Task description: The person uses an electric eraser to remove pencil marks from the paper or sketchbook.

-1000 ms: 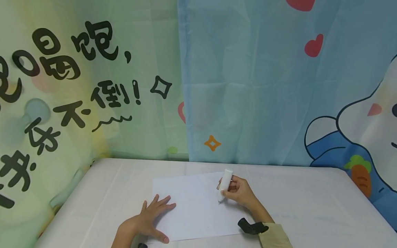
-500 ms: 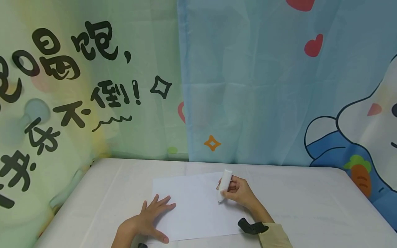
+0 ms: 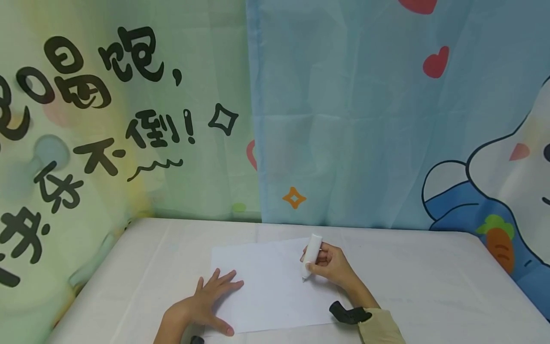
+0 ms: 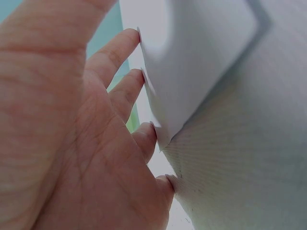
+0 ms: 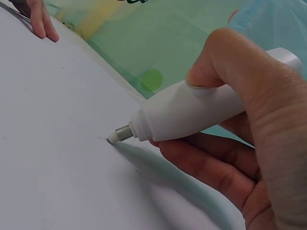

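A sheet of white paper [image 3: 266, 286] lies on the white table. My left hand [image 3: 204, 302] rests on its left side with the fingers spread; in the left wrist view several fingertips [image 4: 132, 34] touch the surface near a paper corner. My right hand [image 3: 337, 268] grips a white electric eraser [image 3: 312, 252] over the right part of the sheet. Close up in the right wrist view, the thumb presses on the eraser's body [image 5: 192, 112]. Its small white tip [image 5: 113, 138], set in a metal collar, touches the paper beside a faint mark.
The white-covered table [image 3: 429, 282] extends around the paper. Behind it hang a green printed cloth [image 3: 193, 191] with black lettering and a blue one [image 3: 352, 143]. Black straps [image 3: 350, 315] show at the wrists, and a beige sleeve [image 3: 380, 327] covers the right forearm.
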{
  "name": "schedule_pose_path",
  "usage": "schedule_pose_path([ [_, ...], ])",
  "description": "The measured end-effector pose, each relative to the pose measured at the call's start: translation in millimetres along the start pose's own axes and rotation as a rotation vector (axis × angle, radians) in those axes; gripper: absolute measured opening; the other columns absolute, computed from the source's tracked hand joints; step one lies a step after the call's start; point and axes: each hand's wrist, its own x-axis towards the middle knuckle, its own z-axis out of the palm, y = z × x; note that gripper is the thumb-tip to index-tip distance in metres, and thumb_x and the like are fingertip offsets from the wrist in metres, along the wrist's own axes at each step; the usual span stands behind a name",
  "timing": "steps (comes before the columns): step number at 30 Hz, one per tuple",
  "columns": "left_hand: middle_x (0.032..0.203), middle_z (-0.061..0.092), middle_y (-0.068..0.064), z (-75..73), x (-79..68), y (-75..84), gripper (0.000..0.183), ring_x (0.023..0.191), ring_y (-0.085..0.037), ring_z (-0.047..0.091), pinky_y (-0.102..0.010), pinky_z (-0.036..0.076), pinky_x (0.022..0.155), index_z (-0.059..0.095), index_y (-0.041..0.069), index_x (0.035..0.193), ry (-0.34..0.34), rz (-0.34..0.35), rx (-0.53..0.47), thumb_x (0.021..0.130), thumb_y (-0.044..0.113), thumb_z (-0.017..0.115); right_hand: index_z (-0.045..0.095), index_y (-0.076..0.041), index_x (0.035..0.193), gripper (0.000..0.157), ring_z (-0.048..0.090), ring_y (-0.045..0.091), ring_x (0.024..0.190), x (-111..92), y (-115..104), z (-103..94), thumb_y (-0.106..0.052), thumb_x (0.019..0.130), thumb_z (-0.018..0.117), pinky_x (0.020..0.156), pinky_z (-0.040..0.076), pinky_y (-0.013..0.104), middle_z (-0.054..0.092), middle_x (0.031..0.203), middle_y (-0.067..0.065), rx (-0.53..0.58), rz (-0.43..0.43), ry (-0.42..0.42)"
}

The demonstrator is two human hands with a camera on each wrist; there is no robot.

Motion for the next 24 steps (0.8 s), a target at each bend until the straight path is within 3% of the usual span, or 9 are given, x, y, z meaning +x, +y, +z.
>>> schedule_pose_path([
  [24,0.158,0.025,-0.02,0.4,1.4,-1.7,0.095,0.144,-0.054,0.003,-0.078,-0.005,0.104,0.041,0.01,0.147,-0.005,-0.001,0.008,0.068,0.03,0.088,0.051,0.025,0.105,0.031,0.068,0.002,0.085,1.2,1.3,0.5,0.017,0.078,0.063,0.073,0.056,0.018,0.062,0.091,0.041,0.037,-0.027,-0.019],
])
